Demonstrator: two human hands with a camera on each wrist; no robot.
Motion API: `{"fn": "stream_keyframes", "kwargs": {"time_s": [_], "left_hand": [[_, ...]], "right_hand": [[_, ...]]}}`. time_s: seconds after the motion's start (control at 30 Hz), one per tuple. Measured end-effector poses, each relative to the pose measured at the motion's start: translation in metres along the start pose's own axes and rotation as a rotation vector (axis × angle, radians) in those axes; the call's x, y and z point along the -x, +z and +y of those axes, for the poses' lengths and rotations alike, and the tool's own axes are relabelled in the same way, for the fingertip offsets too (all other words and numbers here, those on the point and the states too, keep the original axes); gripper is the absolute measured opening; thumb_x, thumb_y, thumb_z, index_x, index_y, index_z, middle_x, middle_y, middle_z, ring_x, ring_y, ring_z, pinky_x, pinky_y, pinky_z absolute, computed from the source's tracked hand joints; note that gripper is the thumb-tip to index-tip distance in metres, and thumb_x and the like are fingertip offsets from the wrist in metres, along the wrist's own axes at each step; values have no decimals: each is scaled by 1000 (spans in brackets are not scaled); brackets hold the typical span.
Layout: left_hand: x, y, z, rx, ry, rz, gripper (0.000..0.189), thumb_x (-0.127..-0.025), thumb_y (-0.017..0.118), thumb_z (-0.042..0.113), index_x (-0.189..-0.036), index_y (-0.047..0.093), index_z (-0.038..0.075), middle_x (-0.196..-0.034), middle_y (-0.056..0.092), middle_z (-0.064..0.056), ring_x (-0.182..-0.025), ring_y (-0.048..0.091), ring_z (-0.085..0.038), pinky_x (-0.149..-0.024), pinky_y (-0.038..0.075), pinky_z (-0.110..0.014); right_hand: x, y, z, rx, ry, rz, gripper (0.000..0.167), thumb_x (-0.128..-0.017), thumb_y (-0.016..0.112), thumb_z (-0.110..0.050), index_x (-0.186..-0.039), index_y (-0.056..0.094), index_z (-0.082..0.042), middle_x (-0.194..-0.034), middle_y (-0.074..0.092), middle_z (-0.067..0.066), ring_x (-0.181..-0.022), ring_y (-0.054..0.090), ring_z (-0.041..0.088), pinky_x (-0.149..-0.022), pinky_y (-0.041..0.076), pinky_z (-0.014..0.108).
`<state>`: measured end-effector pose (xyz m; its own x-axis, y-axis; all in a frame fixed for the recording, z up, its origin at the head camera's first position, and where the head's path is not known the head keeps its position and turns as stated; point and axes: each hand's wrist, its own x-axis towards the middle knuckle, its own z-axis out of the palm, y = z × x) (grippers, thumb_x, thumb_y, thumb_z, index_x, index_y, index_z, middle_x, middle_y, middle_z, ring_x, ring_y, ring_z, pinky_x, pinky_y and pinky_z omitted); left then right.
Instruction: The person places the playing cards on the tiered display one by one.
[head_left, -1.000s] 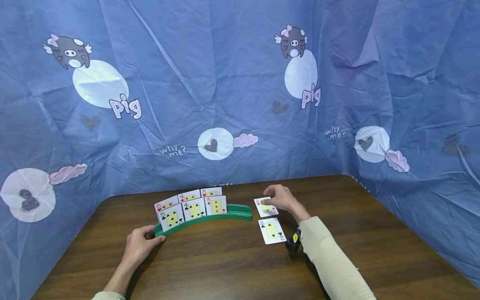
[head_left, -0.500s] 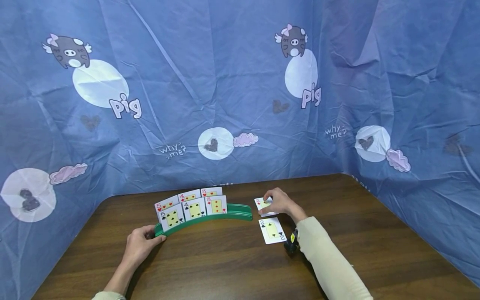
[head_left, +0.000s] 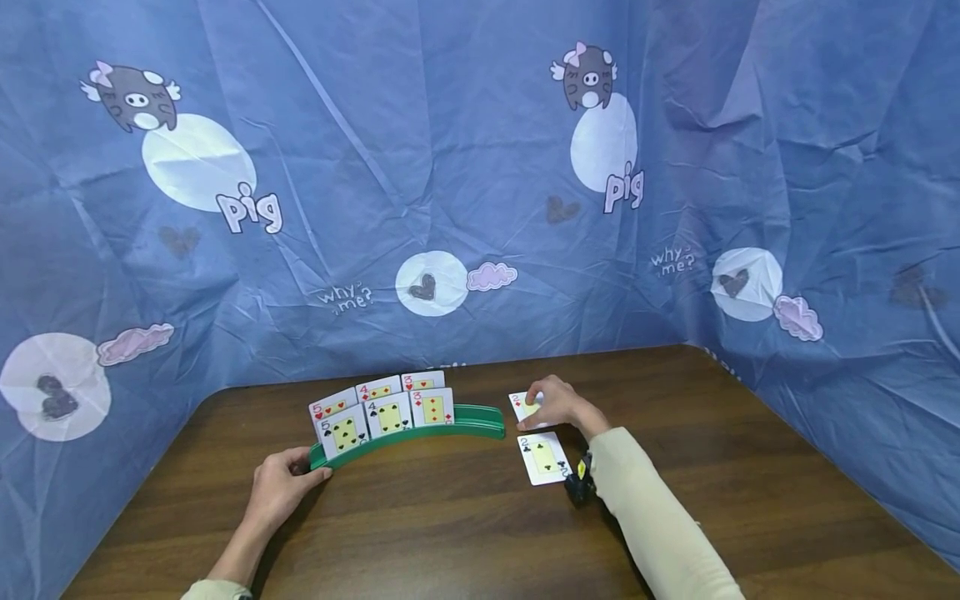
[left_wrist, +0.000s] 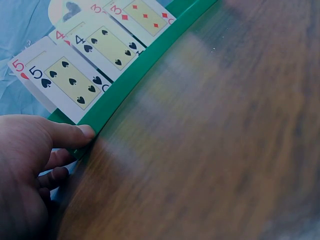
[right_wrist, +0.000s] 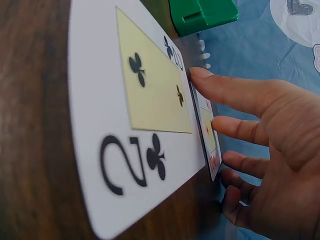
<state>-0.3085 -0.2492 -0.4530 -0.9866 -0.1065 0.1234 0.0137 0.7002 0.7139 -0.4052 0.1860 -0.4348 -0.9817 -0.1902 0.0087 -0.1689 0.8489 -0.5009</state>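
My left hand grips the left end of a curved green playing card holder, thumb in front and fingers behind, as the left wrist view shows. Two rows of cards stand in it: front, five of spades, four of spades and three of diamonds; behind, partly hidden, red five, four and three. My right hand pinches the two of diamonds by its edges, thumb on the near side, fingers on the far side. The card appears flat on the table, its right part covered in the head view.
The two of clubs lies face up on the table, just nearer than my right hand. The wooden table ends at a blue printed cloth behind and at the sides. The holder's right end stands left of the loose cards.
My right thumb has come down to the near edge of the two of diamonds, and the hand has shifted slightly left. My left hand and the holder stay in place.
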Motion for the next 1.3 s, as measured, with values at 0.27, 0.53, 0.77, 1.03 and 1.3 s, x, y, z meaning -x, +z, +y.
{"fn": "stream_keyframes", "kwargs": {"time_s": [0.27, 0.53, 0.77, 1.03, 1.3], "left_hand": [[0, 0, -1, -6, 12, 6, 41, -83, 77, 12, -117, 68, -9, -100, 72, -21, -86, 59, -22, -72, 42, -29], [0, 0, -1, -3, 5, 1, 42, -83, 77, 13, -118, 67, -9, -103, 73, -23, -88, 60, -23, -73, 43, -28], [-1, 1, -1, -2, 2, -1, 43, -83, 77, 13, -119, 67, -9, -105, 73, -24, -88, 61, -23, -73, 45, -30], [-2, 0, -2, -6, 0, -9, 43, -84, 77, 13, -120, 66, -9, -108, 72, -25, -89, 62, -23, -74, 48, -33], [-2, 1, -2, -4, -6, -10, 42, -84, 77, 12, -119, 66, -9, -105, 72, -24, -90, 61, -23, -73, 45, -29]], "right_hand": [[-3, 0, 0, 8, 22, -33, 39, -69, 91, -27, -98, 68, -11, -133, 51, 18, -125, 48, 33, -108, 40, 48], [-7, -3, -4, 15, 50, -53, 40, -67, 92, -24, -94, 67, -11, -132, 51, 17, -118, 48, 28, -102, 44, 44], [-9, -4, -6, 17, 48, -38, 40, -64, 94, -21, -91, 67, -9, -116, 58, 11, -100, 52, 21, -87, 45, 33], [-8, -5, -11, 5, 83, -38, 38, -63, 95, -18, -87, 66, -9, -113, 58, 12, -94, 53, 22, -79, 44, 30], [-7, -4, -14, -6, 120, -25, 39, -64, 94, -16, -89, 66, -6, -108, 58, 10, -88, 52, 20, -71, 41, 26]]}}
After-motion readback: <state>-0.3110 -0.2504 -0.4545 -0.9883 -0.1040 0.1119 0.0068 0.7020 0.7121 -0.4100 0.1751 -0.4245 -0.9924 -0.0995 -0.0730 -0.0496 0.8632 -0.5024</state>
